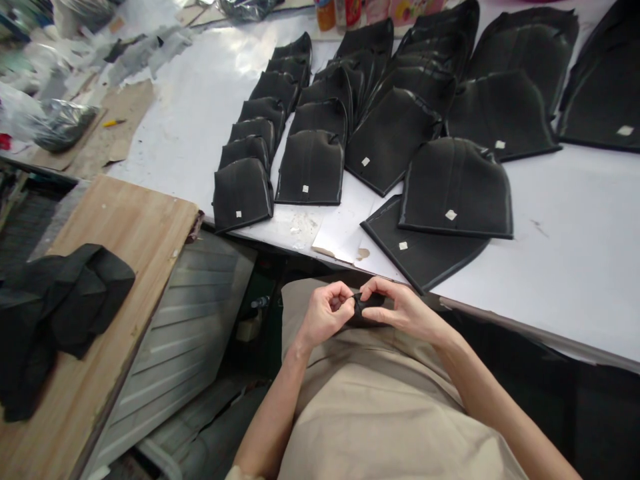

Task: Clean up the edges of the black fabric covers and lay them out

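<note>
My left hand (327, 312) pinches one end of a small piece of black fabric (359, 305), held low over my lap. On its right side my right hand (393, 303) grips the same piece between thumb and fingers. Both hands are closed, and much of the fabric is hidden behind the fingers. Just beyond them, two black fabric pieces with small white stickers overlap at the table edge: an upper black piece (455, 190) lies partly over a lower black piece (430, 257).
Several overlapping rows of black pieces (313, 167) cover the white table (175, 133). To the left, crumpled black cloth (90, 293) lies on a wooden board (125, 220). A yellow cutter (114, 123) and plastic bags (60, 123) are at the far left; jars (325, 13) stand behind.
</note>
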Available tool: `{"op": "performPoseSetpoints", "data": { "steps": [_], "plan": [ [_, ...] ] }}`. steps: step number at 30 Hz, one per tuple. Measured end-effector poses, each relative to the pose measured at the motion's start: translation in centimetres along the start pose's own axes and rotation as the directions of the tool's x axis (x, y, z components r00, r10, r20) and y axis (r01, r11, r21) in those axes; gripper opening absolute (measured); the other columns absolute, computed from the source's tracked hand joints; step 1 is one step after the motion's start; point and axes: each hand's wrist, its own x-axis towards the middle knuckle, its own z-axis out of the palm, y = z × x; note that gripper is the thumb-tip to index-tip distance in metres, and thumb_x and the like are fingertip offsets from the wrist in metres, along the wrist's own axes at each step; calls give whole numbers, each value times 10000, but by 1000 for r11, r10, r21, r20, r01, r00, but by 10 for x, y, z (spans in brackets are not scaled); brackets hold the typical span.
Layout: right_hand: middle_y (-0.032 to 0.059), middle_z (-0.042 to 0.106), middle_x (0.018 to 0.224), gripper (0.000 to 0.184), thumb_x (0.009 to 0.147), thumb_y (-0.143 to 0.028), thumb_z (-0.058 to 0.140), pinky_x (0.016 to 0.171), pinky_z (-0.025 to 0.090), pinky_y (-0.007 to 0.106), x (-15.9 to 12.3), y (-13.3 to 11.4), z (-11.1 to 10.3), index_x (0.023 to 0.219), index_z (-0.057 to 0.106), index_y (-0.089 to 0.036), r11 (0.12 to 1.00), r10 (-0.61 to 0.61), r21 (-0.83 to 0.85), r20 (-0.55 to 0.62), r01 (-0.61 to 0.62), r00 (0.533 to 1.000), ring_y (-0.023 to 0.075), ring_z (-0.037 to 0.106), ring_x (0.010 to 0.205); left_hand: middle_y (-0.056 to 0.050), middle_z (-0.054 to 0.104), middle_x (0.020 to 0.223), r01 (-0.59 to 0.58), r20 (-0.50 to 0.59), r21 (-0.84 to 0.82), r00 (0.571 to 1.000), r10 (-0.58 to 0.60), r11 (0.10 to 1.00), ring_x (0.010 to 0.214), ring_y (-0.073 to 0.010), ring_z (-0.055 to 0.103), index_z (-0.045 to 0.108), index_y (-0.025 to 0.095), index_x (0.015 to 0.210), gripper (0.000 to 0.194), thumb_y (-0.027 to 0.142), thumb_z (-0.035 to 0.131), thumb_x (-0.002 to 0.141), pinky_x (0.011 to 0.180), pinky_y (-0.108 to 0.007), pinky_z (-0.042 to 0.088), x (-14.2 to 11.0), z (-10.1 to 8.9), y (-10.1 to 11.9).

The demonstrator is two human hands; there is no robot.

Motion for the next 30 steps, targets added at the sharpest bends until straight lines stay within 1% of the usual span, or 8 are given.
{"op": "performPoseSetpoints", "data": {
  "steps": [2, 5, 11, 16, 21, 25, 27, 30],
  "plan": [
    [26, 671, 965, 214, 797, -312, 766, 822, 468, 317, -2, -1, -2, 888, 604, -205, 998, -6, -63, -1, 6, 1000, 216, 606, 919, 46, 458, 587, -5, -1, 3, 1000, 5, 1000, 502, -65, 374, 556, 148, 713, 116, 222, 601, 789, 466, -188, 271, 0, 1, 1],
    [11, 671, 955, 191, 802, -263, 754, 823, 458, 309, -3, -4, -1, 834, 574, -208, 996, -15, -92, 4, 16, 1000, 207, 612, 904, 41, 471, 599, -21, 6, 14, 1000, 21, 1000, 515, -68, 388, 555, 145, 708, 111, 211, 601, 784, 476, -187, 285, 0, 2, 1],
    [-10, 653, 908, 253, 761, -200, 771, 740, 432, 279, -3, -6, 3, 925, 579, -219, 973, -20, -231, -66, 4, 998, 182, 592, 829, 31, 477, 624, -28, 16, 27, 999, 28, 999, 537, -75, 403, 555, 144, 709, 111, 208, 588, 794, 489, -196, 300, 0, 2, 1],
    [-31, 642, 841, 232, 773, -206, 755, 634, 378, 251, -3, -8, 2, 891, 556, -221, 944, -12, -329, -25, 3, 1000, 142, 536, 692, 43, 432, 614, -9, 45, -6, 999, 10, 1000, 527, -66, 367, 543, 147, 713, 99, 200, 590, 783, 478, -197, 265, -1, 4, -3],
    [-52, 601, 768, 203, 797, -231, 742, 612, 361, 238, -5, -11, 3, 822, 541, -216, 942, -17, -335, -25, 8, 1000, 122, 504, 653, 51, 418, 616, -3, 53, -5, 999, 3, 1000, 524, -54, 342, 545, 143, 696, 101, 177, 620, 753, 477, -191, 239, -2, 4, -5],
    [-51, 610, 790, 206, 789, -230, 750, 619, 373, 238, -6, -9, 4, 823, 547, -217, 952, -39, -307, -44, 24, 998, 121, 515, 659, 41, 475, 626, 7, 45, -61, 999, -4, 998, 526, -53, 383, 576, 134, 703, 91, 179, 630, 761, 487, -180, 279, -1, 4, -4],
    [-41, 623, 827, 221, 779, -232, 762, 650, 397, 246, -8, -8, 4, 836, 550, -219, 955, -54, -293, -44, 38, 998, 132, 540, 695, 29, 515, 641, 21, 38, -107, 999, -17, 994, 537, -58, 418, 595, 130, 723, 86, 189, 637, 770, 499, -176, 308, 0, 5, -5],
    [-11, 637, 931, 295, 747, -227, 793, 734, 440, 273, -11, -6, 4, 879, 529, -226, 963, -72, -266, -72, 50, 995, 167, 584, 808, 26, 527, 627, 33, 12, -130, 999, -32, 991, 525, -57, 417, 607, 129, 727, 89, 193, 658, 762, 485, -172, 298, 1, 4, -8]
  ]
}}
